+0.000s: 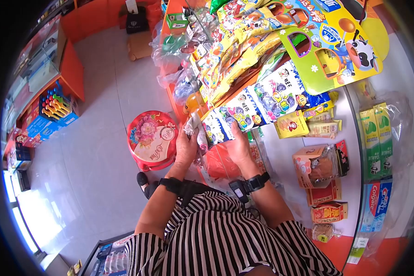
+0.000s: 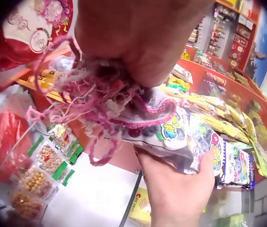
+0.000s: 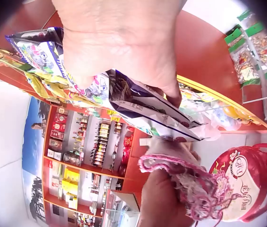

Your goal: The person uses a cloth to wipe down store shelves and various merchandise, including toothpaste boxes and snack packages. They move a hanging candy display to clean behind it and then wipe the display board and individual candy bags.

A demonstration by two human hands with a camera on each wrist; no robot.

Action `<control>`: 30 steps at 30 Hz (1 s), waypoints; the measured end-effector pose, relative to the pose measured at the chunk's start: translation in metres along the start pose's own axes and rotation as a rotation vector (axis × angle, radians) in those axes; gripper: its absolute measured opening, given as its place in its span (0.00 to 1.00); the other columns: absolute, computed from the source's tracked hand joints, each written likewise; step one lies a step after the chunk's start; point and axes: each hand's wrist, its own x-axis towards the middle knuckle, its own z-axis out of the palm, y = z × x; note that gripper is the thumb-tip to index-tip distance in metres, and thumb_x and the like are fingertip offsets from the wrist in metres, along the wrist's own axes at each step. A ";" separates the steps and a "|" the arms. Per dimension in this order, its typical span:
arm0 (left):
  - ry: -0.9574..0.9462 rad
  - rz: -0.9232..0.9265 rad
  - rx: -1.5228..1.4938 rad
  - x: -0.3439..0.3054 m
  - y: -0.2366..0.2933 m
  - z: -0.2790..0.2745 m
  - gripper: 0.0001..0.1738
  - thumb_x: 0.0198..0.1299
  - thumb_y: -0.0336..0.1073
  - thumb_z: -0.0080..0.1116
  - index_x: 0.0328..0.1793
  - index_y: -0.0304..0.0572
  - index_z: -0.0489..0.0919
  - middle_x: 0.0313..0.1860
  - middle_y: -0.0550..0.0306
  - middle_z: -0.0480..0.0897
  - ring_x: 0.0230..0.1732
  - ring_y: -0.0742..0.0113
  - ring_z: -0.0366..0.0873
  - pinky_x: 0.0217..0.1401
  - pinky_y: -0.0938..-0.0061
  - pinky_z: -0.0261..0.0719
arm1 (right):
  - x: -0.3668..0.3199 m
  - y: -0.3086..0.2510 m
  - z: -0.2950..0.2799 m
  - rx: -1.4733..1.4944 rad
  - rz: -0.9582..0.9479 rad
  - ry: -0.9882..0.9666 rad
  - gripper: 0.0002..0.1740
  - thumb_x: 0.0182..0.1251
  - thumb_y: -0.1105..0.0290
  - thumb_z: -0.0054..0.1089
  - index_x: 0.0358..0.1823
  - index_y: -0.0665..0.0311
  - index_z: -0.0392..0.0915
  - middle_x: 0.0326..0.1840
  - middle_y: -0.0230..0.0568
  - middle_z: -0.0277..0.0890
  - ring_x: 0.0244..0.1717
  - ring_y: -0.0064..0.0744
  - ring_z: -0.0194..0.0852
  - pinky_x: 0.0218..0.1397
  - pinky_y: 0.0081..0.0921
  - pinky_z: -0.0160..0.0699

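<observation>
My left hand (image 1: 185, 149) grips a frayed pink-and-white rag (image 2: 107, 101), whose loose loops hang out of the fist. In the right wrist view the rag (image 3: 195, 187) lies bunched close by the edge of the candy packets. My right hand (image 1: 241, 149) pinches a joined strip of blue-and-white candy packets (image 1: 237, 110), printed with dark berries. Its thumb lies on the printed front and the fingers are behind, partly hidden. The strip slants up to the right, beside yellow candy bags (image 1: 244, 60) on the shelf.
A yellow-green cardboard display with a cow (image 1: 324, 73) stands at the upper right. Small boxes (image 1: 319, 165) and toothpaste cartons (image 1: 376, 138) line the right side. A red round tub (image 1: 152, 140) stands at the left, above the grey floor (image 1: 96, 106).
</observation>
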 end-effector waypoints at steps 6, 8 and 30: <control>-0.288 -0.236 0.316 -0.011 -0.009 -0.022 0.18 0.60 0.35 0.54 0.54 0.34 0.75 0.44 0.39 0.81 0.50 0.41 0.78 0.54 0.60 0.74 | -0.003 -0.006 0.005 0.102 0.012 -0.005 0.36 0.64 0.50 0.56 0.67 0.62 0.59 0.62 0.40 0.68 0.63 0.40 0.66 0.65 0.47 0.63; -0.116 -0.247 0.281 -0.014 -0.023 -0.032 0.16 0.60 0.37 0.55 0.51 0.34 0.77 0.40 0.44 0.82 0.45 0.49 0.81 0.50 0.63 0.76 | -0.002 -0.004 0.006 0.113 0.004 0.003 0.35 0.65 0.50 0.56 0.67 0.62 0.59 0.62 0.40 0.68 0.64 0.41 0.66 0.65 0.48 0.63; -0.353 0.404 0.453 -0.020 0.057 -0.035 0.31 0.38 0.21 0.58 0.55 0.47 0.76 0.49 0.50 0.75 0.49 0.49 0.76 0.50 0.65 0.77 | -0.031 -0.040 0.001 -0.427 -0.100 -0.030 0.30 0.58 0.63 0.65 0.60 0.68 0.67 0.55 0.37 0.73 0.56 0.27 0.69 0.58 0.26 0.68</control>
